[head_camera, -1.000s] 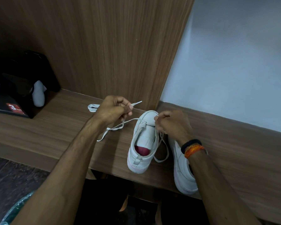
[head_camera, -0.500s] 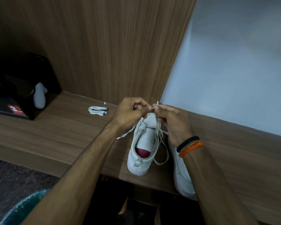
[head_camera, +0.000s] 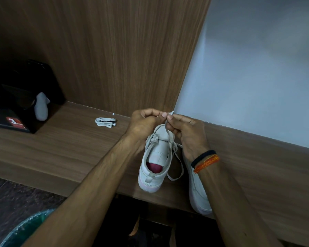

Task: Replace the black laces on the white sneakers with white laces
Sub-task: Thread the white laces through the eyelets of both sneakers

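**Wood, cloth and matt leather**

The shelf (head_camera: 61,148) and the back panel (head_camera: 114,50) look like wood laminate with a fine straight grain, smooth and matt. The white sneaker (head_camera: 155,157) has a smooth, matt upper like leather, and its lining is red cloth. The white lace (head_camera: 175,168) is flat woven cloth. The black box (head_camera: 21,111) looks slightly glossy. The wall (head_camera: 257,77) is painted and matt.
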